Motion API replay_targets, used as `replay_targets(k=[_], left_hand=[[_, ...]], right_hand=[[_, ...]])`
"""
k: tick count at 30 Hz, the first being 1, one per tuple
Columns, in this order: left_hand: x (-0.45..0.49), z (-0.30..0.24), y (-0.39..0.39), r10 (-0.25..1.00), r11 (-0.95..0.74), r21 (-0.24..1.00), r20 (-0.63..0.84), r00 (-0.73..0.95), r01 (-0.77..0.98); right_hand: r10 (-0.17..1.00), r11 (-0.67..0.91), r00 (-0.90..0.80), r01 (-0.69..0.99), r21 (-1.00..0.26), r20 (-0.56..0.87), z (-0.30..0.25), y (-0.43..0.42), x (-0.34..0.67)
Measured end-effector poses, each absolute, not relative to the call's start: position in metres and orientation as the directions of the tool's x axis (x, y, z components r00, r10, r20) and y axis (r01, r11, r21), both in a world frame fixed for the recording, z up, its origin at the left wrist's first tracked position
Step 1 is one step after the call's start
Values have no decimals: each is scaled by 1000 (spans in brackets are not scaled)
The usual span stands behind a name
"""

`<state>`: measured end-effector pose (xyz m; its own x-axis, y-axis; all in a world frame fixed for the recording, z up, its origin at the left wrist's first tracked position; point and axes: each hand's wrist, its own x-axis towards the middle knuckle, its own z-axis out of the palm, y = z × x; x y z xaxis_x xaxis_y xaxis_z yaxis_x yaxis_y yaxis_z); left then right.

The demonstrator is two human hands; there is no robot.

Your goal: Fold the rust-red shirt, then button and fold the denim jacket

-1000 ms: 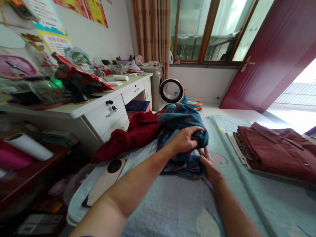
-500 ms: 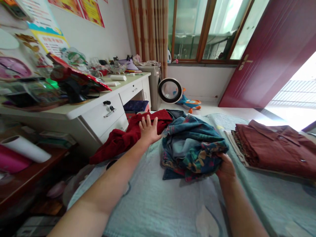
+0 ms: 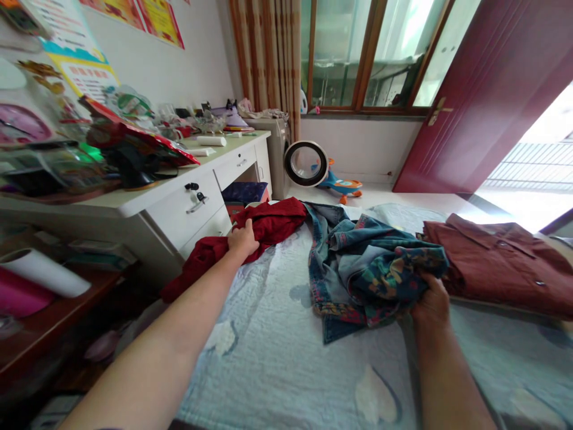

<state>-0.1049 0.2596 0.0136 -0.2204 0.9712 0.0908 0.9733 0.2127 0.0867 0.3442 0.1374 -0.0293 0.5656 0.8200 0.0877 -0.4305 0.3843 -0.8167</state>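
My left hand point(image 3: 244, 240) has its fingers closed on a dark red garment point(image 3: 280, 220) that lies crumpled along the far left edge of the bed. On the right, my right hand point(image 3: 432, 298) grips the bunched edge of a blue denim garment point(image 3: 380, 263) with a floral pattern. That denim piece is rumpled, with part of it resting on the bed cover and one end stretching back toward the red cloth. Beside it on the right is a folded brown shirt point(image 3: 505, 257) with buttons, on top of other folded cloth.
A pale blue-green bed cover point(image 3: 277, 370) lies under the clothes. To the left stands a white desk point(image 3: 174, 206) crowded with jars and packets. Beyond are a washing machine with its round door point(image 3: 307, 164) open, a blue ride-on toy point(image 3: 340, 184) and a red door point(image 3: 447, 89).
My left hand has moved left from beside the denim, its spread fingers closing on the red garment. My right hand has drawn the denim garment to the right, toward the folded shirt.
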Motion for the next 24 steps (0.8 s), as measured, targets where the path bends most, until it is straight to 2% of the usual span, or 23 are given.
replay_targets(k=[2, 7, 11, 15, 20, 24], left_hand=[[-97, 11, 256, 973, 178, 50, 140, -183, 983], [-89, 4, 259, 980, 197, 114, 9, -199, 974], [-96, 10, 269, 982, 177, 104, 46, -182, 979], [-106, 38, 277, 961, 129, 74, 238, -143, 989], [-112, 105, 281, 819, 78, 88, 563, -115, 993], [-96, 148, 275, 725, 39, 130, 679, -118, 991]], right_hand=[[829, 360, 554, -419, -834, 79, -35, 138, 347], [857, 286, 514, -411, -866, 39, -42, 138, 348], [892, 225, 452, -417, -881, 14, -38, 137, 343], [898, 190, 437, -503, -843, -58, -31, 135, 338], [892, 207, 432, -653, -729, -134, -24, 135, 335], [877, 214, 445, -698, -684, -180, -22, 135, 335]])
